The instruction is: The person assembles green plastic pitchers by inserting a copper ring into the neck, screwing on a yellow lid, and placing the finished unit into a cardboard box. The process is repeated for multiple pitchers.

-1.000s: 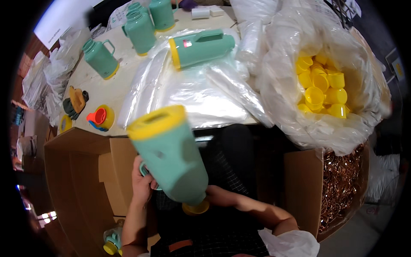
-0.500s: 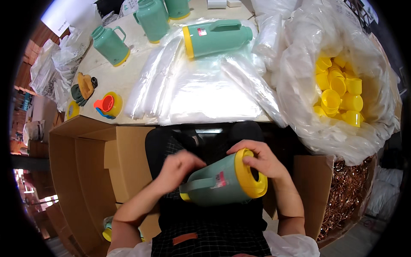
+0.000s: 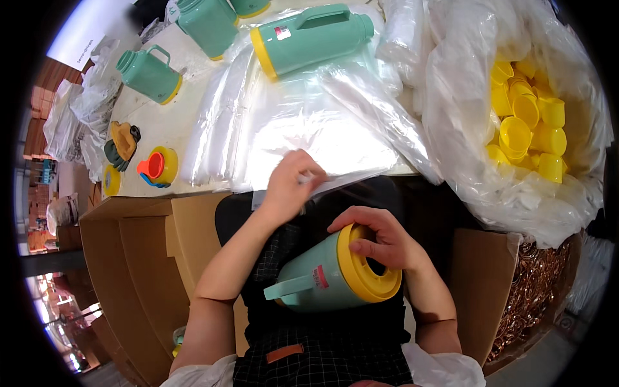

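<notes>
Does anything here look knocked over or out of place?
One teal jug lies on its side atop the clear plastic bags, while two others stand upright. Nothing looks spilled or broken. The right hand steadies another jug tilted in the lap; the left hand touches a bag's edge.

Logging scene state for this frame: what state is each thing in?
Left hand: pinching the edge of a clear plastic bag.
Right hand: gripping the yellow base.
Lap jug: on its side.
Table jug: lying on the bags.
Two jugs behind: upright.
Sack of yellow caps: open.
</notes>
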Demonstrator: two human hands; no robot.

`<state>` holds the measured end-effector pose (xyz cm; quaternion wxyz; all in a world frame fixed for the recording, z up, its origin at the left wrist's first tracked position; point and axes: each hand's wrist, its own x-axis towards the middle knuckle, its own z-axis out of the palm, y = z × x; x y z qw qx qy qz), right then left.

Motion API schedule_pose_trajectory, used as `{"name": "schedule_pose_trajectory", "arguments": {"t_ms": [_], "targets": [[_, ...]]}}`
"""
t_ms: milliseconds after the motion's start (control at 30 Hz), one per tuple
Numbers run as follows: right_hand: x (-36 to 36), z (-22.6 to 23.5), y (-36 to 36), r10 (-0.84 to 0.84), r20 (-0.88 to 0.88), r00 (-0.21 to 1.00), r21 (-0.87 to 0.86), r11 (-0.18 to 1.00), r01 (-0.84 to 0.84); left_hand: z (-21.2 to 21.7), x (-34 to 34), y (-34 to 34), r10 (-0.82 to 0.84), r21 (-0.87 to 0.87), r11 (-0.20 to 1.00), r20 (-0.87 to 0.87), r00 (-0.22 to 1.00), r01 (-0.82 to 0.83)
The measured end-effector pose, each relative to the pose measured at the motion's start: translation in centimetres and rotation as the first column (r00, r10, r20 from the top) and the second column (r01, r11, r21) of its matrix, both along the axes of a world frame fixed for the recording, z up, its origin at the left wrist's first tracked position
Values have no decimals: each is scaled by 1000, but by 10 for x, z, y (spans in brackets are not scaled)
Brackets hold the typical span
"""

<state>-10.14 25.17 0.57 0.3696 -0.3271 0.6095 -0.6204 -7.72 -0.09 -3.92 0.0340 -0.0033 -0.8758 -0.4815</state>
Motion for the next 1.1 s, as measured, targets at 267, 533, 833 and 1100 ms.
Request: {"name": "schedule_pose_trajectory", "arguments": {"t_ms": [267, 533, 833, 1100], "targets": [[2, 3, -6, -192, 31, 981, 17, 981, 191, -33, -20, -4, 141, 632, 697, 343, 929, -339], [-5, -7, -23, -497, -5, 868, 128, 860, 494, 20, 13, 36, -61, 823, 535, 263, 963, -191], [-5, -27, 1, -638, -209, 741, 20, 755, 656, 65, 30, 30, -130, 896, 441, 117, 985, -48], [32, -63, 25, -924, 190, 331, -125, 312, 942, 19, 43, 5, 35, 518, 836, 275, 961, -178]]}}
